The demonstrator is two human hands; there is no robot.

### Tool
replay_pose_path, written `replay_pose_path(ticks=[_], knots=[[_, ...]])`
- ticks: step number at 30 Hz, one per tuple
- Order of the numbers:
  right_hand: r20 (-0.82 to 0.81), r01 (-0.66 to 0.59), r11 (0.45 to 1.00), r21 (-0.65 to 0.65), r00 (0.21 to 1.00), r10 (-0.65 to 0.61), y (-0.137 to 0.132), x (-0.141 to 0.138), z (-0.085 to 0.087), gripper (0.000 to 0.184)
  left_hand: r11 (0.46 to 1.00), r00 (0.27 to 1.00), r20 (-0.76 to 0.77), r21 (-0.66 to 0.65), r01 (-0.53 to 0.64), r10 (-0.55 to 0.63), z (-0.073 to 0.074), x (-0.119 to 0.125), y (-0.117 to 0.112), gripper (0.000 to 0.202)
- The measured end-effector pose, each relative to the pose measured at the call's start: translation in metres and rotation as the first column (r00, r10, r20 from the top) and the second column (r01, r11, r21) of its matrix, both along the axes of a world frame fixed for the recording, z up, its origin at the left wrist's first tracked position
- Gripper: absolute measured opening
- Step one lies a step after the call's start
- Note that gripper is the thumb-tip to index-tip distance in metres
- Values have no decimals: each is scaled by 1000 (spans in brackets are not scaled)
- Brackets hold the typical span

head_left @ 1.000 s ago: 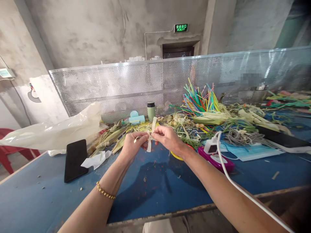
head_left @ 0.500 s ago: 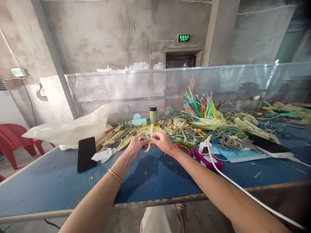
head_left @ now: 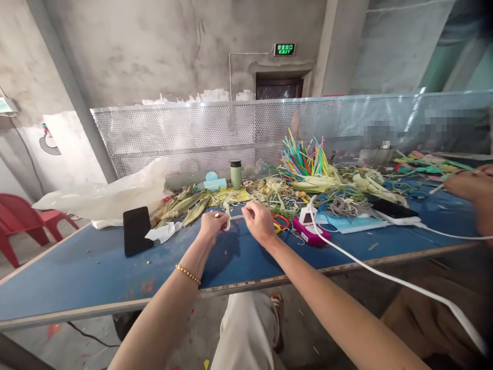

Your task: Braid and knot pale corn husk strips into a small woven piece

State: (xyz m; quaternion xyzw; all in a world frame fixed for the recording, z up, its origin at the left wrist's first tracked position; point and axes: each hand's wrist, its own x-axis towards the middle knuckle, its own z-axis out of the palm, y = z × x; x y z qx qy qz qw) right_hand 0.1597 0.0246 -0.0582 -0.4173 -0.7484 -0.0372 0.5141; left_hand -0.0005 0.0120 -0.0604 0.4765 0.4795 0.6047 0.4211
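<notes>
Over the front middle of the blue table (head_left: 88, 282), my left hand (head_left: 211, 226) is closed on a narrow pale strip (head_left: 227, 209), probably of corn husk, which curls beside the fingertips. My right hand (head_left: 260, 223) is pinched just to the right, and a thin stretch of the strip seems to run across the gap to it. Its fingertips are partly hidden by the hand. Dry corn husks (head_left: 187, 204) lie beyond my left hand, and a tangle of shredded husk (head_left: 275, 194) lies beyond my right.
A black phone (head_left: 137, 231) and crumpled white paper (head_left: 165, 232) lie left. A green bottle (head_left: 235, 174) stands behind the hands. Right are a magenta box (head_left: 311, 234), a white cable (head_left: 370, 272) and colourful stems (head_left: 304, 156). Another person's hand (head_left: 470, 182) shows at the far right.
My hands have moved apart, drawing the strip out sideways between them; before, they met at the fingertips with its end upright. The view has shifted, and another person's hand has come in at right.
</notes>
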Motion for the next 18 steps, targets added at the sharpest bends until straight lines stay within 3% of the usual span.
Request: replay_pose_path(ticks=[2,4,7,10,14,18], knots=[[27,-65,996,-57,997,66,-4,-5,0,23,998,998,-32,15,-61,62,-4,-2,7,17],[48,-114,974,-196,991,126,-4,-10,-3,32,993,988,-97,18,-118,119,-7,-3,13,16],[42,-152,912,-380,982,181,0,-15,-6,45,989,982,-118,48,-142,146,-8,-2,17,12],[-41,-229,832,-506,969,242,4,-15,-9,45,986,986,-78,89,-139,146,-6,0,14,10],[-219,-350,742,-572,937,273,4,-15,-11,32,995,995,-62,71,-67,72,-3,2,8,13],[-374,-464,653,-599,883,285,2,-16,-11,31,998,999,-26,48,-46,47,-3,2,4,18]])
